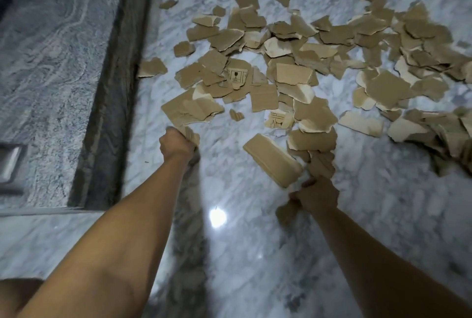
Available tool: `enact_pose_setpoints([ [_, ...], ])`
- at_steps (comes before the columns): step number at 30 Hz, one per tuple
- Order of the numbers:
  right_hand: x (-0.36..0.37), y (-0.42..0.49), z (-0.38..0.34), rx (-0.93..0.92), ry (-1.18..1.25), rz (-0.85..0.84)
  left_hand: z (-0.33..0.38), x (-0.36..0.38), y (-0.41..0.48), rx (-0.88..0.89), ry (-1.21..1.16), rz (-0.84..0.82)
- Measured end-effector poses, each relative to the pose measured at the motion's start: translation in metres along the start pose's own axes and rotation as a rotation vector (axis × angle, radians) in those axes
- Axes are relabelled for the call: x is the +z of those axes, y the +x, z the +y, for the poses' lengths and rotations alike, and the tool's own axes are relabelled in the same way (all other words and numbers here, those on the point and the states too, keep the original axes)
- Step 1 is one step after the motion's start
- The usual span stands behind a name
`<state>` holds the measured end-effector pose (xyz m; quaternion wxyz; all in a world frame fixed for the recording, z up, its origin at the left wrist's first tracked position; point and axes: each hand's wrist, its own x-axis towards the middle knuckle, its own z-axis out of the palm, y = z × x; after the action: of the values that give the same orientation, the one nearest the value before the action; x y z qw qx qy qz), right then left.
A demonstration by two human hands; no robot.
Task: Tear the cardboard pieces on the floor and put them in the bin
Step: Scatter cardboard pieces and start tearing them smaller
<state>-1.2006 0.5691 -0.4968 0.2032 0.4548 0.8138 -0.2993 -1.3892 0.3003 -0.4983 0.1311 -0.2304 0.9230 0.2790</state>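
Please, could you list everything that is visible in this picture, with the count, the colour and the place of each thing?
torn cardboard pieces: too many to count, brown, scattered on the floor from centre to right edge
printed piece: one, brown with black symbols, middle of the pile
folded cardboard piece: one, brown, at the right hand
small cardboard piece: one, brown, in the left hand
floor: one, white-grey marble
dark strip: one, dark grey, along the floor's left side
metal object: one, silvery, left edge, unclear
bin: none in view
left hand: grips the small piece
right hand: grips the folded piece
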Motion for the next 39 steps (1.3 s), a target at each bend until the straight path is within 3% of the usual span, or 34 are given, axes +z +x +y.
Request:
enact_pose_setpoints([
  [4,-0.015,-0.009,-0.002,-0.149,-0.073,-0.021,0.006,0.006,-0.031,0.021,-0.034,-0.022],
  [7,-0.028,-0.013,-0.036,-0.362,-0.099,-0.036,-0.002,-0.001,-0.056,0.112,-0.027,-0.188],
  [10,-0.032,-0.011,-0.087,-0.517,0.002,0.074,-0.027,-0.035,-0.051,0.186,0.171,-0.296],
  [15,-0.025,0.000,-0.128,-0.442,0.131,0.094,-0.079,-0.083,-0.021,0.146,0.381,-0.236],
  [19,0.003,-0.006,-0.113,-0.422,-0.220,0.105,-0.105,-0.090,-0.022,0.185,0.396,-0.083],
  [21,0.010,-0.005,-0.101,-0.389,-0.373,0.161,-0.103,-0.083,-0.026,0.108,0.423,-0.012],
  [25,0.010,0.001,-0.088,-0.240,-0.314,0.181,-0.097,-0.066,-0.033,-0.022,0.345,-0.008],
  [30,0.012,-0.007,-0.093,-0.232,-0.487,0.175,-0.106,-0.067,-0.049,0.031,0.364,0.087],
  [34,0.014,-0.005,-0.085,-0.372,-0.336,0.030,-0.096,-0.062,-0.068,0.109,0.326,0.113],
  [39,0.008,-0.002,-0.077,-0.454,-0.276,-0.168,-0.076,-0.027,-0.100,0.343,0.169,-0.097],
])
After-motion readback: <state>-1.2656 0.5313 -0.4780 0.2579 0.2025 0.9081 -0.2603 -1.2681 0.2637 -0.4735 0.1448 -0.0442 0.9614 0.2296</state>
